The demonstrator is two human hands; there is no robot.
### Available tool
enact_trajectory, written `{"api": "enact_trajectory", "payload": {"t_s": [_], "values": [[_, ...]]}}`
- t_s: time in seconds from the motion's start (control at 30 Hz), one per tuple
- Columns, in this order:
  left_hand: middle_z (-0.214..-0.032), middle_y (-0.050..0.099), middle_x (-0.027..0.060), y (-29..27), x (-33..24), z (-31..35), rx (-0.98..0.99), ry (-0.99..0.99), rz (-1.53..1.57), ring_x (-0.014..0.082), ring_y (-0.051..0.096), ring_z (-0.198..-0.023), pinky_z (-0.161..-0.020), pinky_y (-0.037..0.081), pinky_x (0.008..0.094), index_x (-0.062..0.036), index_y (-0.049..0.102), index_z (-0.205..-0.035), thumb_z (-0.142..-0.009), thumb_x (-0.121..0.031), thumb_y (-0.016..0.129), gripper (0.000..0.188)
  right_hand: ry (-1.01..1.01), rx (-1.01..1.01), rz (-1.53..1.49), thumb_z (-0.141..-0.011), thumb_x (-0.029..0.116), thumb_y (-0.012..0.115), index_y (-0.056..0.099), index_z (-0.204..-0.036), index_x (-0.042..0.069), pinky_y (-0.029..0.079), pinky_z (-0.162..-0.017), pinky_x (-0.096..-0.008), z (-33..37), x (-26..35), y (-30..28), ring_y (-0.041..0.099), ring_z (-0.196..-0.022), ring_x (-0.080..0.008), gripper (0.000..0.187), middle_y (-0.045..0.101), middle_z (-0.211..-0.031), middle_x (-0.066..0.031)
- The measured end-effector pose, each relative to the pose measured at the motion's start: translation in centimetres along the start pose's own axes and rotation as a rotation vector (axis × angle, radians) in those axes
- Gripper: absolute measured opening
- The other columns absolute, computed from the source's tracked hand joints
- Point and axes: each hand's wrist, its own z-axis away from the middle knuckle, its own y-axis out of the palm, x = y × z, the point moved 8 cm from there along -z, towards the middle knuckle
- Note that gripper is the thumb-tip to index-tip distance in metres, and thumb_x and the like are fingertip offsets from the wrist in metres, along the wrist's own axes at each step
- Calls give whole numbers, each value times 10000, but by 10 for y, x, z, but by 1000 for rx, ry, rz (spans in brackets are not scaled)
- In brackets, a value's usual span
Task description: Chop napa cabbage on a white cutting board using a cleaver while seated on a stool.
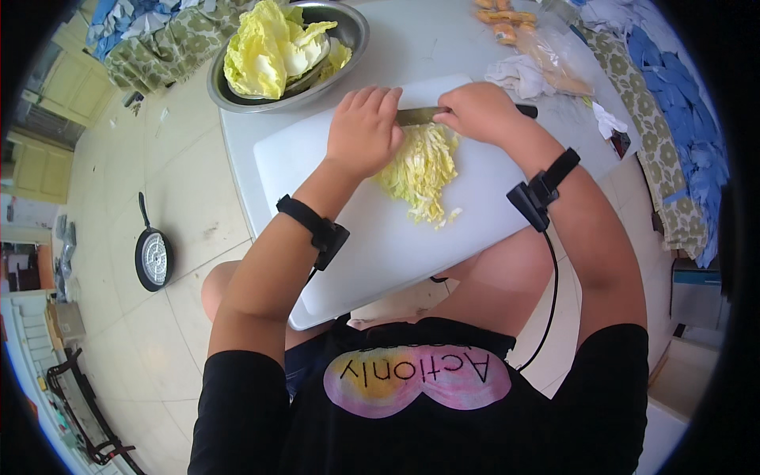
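A white cutting board (348, 261) lies at a slant on the table's near edge, partly over my legs. In its upper middle is a loose heap of shredded napa cabbage (423, 178), pale yellow and green. Behind the heap a knife (418, 116) lies crosswise, its black handle end showing at the right. My right hand (481, 115) is closed round the knife where blade and handle meet. My left hand (364, 131) is closed at the blade's other end, against the heap's left side. That end of the blade and whatever lies under those fingers are hidden.
A metal bowl (356, 47) of napa cabbage leaves (273, 51) stands at the far left of the table. At the far right lie a white cloth (518, 75), a plastic bag (558, 59) and orange-yellow packages (504, 20). A frying pan (154, 257) is on the floor at left.
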Motion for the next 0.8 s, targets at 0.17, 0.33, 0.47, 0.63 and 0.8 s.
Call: {"api": "enact_trajectory", "payload": {"t_s": [0.17,0.33,0.47,0.63,0.8], "values": [[-1125,635,121,13,-14,-18,206,-35,-137,289,566,-1134,-988,421,418,-24,600,-1161,-789,-212,575,417,165,60,-175,-905,391,618,693,-919,83,514,-729,-484,14,-19,34,657,-839,-368,317,688,-845,-148],[-1159,620,127,6,0,-24,33,-57,18,317,560,-1113,-977,417,436,-38,597,-1164,-771,-179,588,417,106,-10,-188,-886,364,658,691,-858,61,498,-664,-465,2,-17,0,645,-742,-374,307,663,-742,-156],[-1199,604,138,-19,-9,-8,-91,-64,108,323,540,-1157,-1001,399,440,-53,573,-1199,-759,-131,581,447,55,94,-65,-881,354,657,689,-856,59,501,-675,-469,7,9,-27,646,-750,-376,298,662,-748,-158],[-1180,605,128,2,-24,4,-14,2,95,312,546,-1139,-960,419,437,-72,581,-1183,-752,-160,565,440,70,53,-117,-900,348,643,691,-862,66,508,-689,-466,22,0,21,653,-758,-367,288,670,-760,-149],[-1062,622,103,7,-29,-5,108,-16,23,272,563,-1042,-920,420,408,-54,618,-1058,-781,-266,524,362,129,75,-220,-910,360,612,689,-909,57,511,-749,-474,28,-8,31,656,-825,-377,312,685,-836,-174]]}}
